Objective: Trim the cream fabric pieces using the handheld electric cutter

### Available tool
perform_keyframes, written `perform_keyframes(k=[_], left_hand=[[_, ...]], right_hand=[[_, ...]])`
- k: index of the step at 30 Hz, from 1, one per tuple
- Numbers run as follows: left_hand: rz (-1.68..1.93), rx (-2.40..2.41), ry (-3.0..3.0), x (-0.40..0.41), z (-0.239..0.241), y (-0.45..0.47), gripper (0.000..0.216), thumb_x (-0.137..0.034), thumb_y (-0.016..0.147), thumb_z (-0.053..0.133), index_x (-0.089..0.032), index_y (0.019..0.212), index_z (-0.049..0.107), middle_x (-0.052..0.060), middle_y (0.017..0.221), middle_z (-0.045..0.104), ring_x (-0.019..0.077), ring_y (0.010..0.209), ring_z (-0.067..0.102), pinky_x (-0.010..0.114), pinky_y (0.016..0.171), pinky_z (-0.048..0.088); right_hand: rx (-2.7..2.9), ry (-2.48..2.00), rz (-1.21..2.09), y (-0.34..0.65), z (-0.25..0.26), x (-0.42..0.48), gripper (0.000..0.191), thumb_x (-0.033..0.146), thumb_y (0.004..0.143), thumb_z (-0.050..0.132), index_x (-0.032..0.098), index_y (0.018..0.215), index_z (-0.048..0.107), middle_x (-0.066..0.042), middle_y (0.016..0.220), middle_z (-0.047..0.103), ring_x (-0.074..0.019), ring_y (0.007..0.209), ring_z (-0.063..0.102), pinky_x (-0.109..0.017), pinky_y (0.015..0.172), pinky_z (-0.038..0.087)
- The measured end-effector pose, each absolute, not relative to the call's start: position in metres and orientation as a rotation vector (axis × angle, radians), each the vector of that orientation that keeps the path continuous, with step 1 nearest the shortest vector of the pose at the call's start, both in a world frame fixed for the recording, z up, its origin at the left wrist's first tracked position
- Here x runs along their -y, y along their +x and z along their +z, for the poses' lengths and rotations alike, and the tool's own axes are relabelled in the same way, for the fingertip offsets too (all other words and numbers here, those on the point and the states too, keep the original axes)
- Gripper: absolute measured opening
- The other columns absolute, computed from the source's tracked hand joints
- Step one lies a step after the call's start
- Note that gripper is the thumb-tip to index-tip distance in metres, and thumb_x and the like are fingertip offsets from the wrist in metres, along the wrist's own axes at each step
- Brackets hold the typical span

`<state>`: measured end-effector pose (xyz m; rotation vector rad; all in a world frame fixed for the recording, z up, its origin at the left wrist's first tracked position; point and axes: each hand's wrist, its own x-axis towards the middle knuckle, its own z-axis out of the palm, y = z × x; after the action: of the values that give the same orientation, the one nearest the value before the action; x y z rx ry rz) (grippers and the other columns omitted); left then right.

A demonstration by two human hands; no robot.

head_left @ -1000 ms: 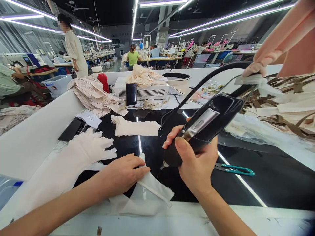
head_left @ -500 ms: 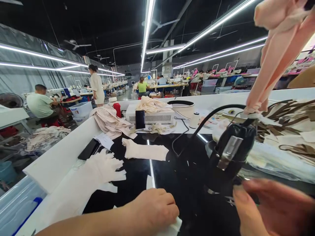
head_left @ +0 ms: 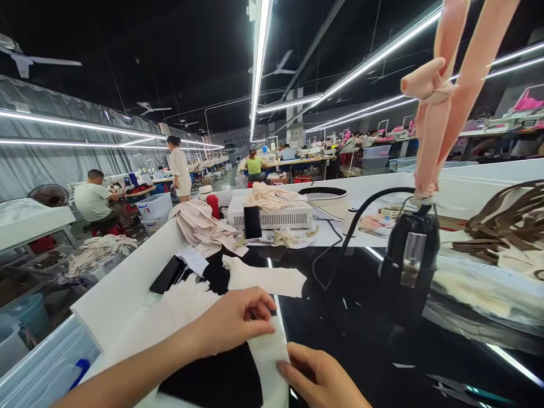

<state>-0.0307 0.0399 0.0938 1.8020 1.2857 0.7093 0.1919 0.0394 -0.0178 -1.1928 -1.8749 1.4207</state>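
Observation:
A cream fabric piece (head_left: 272,362) lies on the glossy black tabletop right in front of me. My left hand (head_left: 236,323) is over its far end, thumb and curled fingers closed at the cloth. At its right edge, my right hand (head_left: 323,377) pinches the fabric between thumb and fingers. Another cream fabric piece (head_left: 266,280) rests flat just beyond my left hand. To the left, partly behind my left forearm, a pile of cream pieces (head_left: 182,306) spreads over the white ledge. A black corded tool (head_left: 412,255) hangs from knotted pink cloth strips (head_left: 433,130) on the right.
A white vented box (head_left: 293,218) with cloth on top stands at the back, a phone (head_left: 252,222) leaning on it. Brown straps (head_left: 505,221) and plastic-wrapped material (head_left: 476,283) lie at right. Small scraps (head_left: 403,365) dot the tabletop. Other people work at distant tables.
My right hand has moved left from beside the black tool to the fabric piece. My left hand has shifted away from me along it. The view has turned slightly; the tool hangs more upright.

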Motion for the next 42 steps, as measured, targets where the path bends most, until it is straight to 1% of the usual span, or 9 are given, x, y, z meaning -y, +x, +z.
perform_keyframes(k=[9,14,17,21,24,28,31,34,42], left_hand=[[0.795,-1.301,1.637,-0.074,0.094,-0.081,0.029,-0.042,0.077,0.090,-0.017,0.090,0.082,-0.001,0.073,0.070,0.0157,0.070,0.064,0.025,0.064,0.045],[0.950,-1.317,1.707,-0.111,0.111,-0.087,0.037,-0.053,0.085,0.086,-0.019,0.098,0.079,0.001,0.077,0.073,0.0175,0.068,0.070,0.023,0.056,0.046],[1.104,-1.319,1.800,-0.133,0.113,-0.085,0.028,-0.047,0.097,0.075,-0.021,0.107,0.077,0.005,0.098,0.081,0.0213,0.092,0.080,0.025,0.071,0.059],[1.197,-1.345,1.983,-0.141,0.093,-0.084,0.014,-0.033,0.105,0.068,-0.023,0.108,0.077,0.005,0.115,0.084,0.0226,0.109,0.080,0.032,0.098,0.062],[1.108,-1.383,2.130,-0.135,0.064,-0.088,0.013,-0.019,0.102,0.066,-0.024,0.102,0.078,0.004,0.112,0.084,0.0233,0.105,0.080,0.033,0.097,0.062],[0.889,-1.406,2.309,-0.127,0.030,-0.096,0.017,-0.010,0.101,0.067,-0.024,0.098,0.077,0.003,0.108,0.084,0.0238,0.106,0.080,0.032,0.100,0.061],[0.755,-1.429,2.414,-0.127,0.017,-0.099,0.019,-0.007,0.102,0.066,-0.023,0.100,0.076,0.004,0.110,0.082,0.0246,0.109,0.080,0.033,0.101,0.060],[0.662,-1.449,2.491,-0.129,0.012,-0.100,0.020,-0.007,0.105,0.063,-0.023,0.103,0.076,0.005,0.112,0.082,0.0248,0.110,0.079,0.033,0.102,0.060],[0.593,-1.498,2.555,-0.119,0.023,-0.096,0.024,-0.023,0.115,0.058,-0.022,0.106,0.080,0.009,0.115,0.084,0.0296,0.114,0.078,0.040,0.107,0.059]], right_hand=[[2.006,-1.314,1.174,0.175,0.018,-0.092,0.019,0.014,0.090,0.057,0.022,0.080,0.072,0.008,0.062,0.064,-0.0088,0.037,0.054,-0.021,0.045,0.037],[1.916,-1.345,0.954,0.174,0.041,-0.127,0.019,0.018,0.092,0.054,0.024,0.090,0.073,0.010,0.050,0.055,-0.0135,0.037,0.056,-0.022,0.045,0.043],[1.857,-1.313,0.752,0.177,0.046,-0.150,0.036,0.027,0.101,0.047,0.023,0.117,0.079,0.003,0.069,0.073,-0.0189,0.055,0.074,-0.026,0.055,0.059],[1.859,-1.246,0.443,0.186,0.036,-0.174,0.044,0.030,0.107,0.044,0.023,0.129,0.082,-0.011,0.118,0.086,-0.0279,0.106,0.086,-0.037,0.083,0.072],[1.967,-1.207,0.272,0.196,0.019,-0.181,0.040,0.025,0.107,0.049,0.025,0.124,0.086,-0.012,0.126,0.087,-0.0298,0.114,0.086,-0.041,0.096,0.071],[2.144,-1.180,0.094,0.205,-0.004,-0.180,0.039,0.018,0.109,0.051,0.025,0.119,0.088,-0.010,0.117,0.089,-0.0275,0.102,0.088,-0.036,0.085,0.071],[2.242,-1.163,-0.052,0.207,-0.014,-0.179,0.039,0.013,0.110,0.052,0.025,0.119,0.088,-0.010,0.122,0.089,-0.0273,0.108,0.087,-0.035,0.091,0.069],[2.320,-1.161,-0.196,0.207,-0.016,-0.179,0.037,0.007,0.107,0.055,0.023,0.112,0.087,-0.011,0.121,0.089,-0.0274,0.107,0.085,-0.036,0.094,0.066],[2.421,-1.190,-0.499,0.206,-0.011,-0.169,0.036,-0.003,0.101,0.059,0.024,0.104,0.083,-0.009,0.103,0.085,-0.0256,0.093,0.077,-0.034,0.076,0.054]])
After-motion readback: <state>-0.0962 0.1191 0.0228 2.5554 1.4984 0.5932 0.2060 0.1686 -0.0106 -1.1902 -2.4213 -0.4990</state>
